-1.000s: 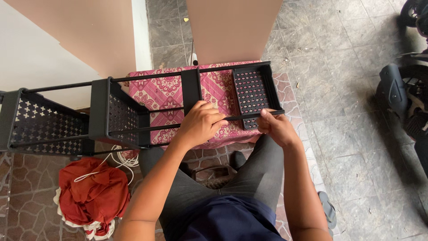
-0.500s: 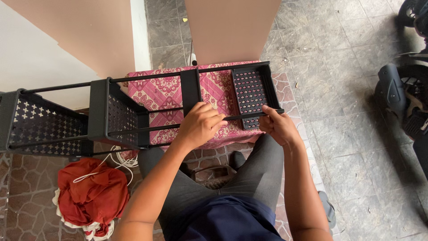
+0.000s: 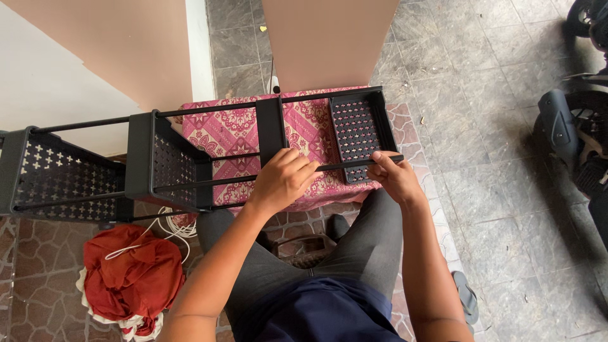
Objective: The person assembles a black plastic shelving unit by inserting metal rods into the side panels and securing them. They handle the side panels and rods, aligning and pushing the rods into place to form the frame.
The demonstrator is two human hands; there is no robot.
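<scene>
- Black metal makes up the rack [image 3: 158,164], which is laid on its side across the scene, so its long rods run left to right and can be reached from the seated position.
- At the far left, one perforated shelf [image 3: 60,177] with cross-shaped holes is seen standing on edge; a second shelf [image 3: 168,168] stands beside it, joined to it by the thin rods.
- Below these, a red cloth bundle [image 3: 130,275] with a white cord [image 3: 168,228] is left on the tiled floor [image 3: 494,209], apart from the work.
- A pink patterned cloth [image 3: 234,130] is spread under the middle and right part of the rack, seemingly as padding between the metal and whatever lies beneath.
- The left hand [image 3: 282,180] is closed over the near rod [image 3: 342,166], fingers curled around it, by the upright black strut [image 3: 271,130], so the frame is held steady there.
- The right hand [image 3: 392,177] is pinched on the same rod near its right end, thumb and fingertips on the bar at the corner of the end shelf [image 3: 356,136].
- The rod is thus gripped at two points, which keeps it level against the end shelf.
- At the far right, a parked scooter [image 3: 576,126] is partly seen, well apart from the rack.
</scene>
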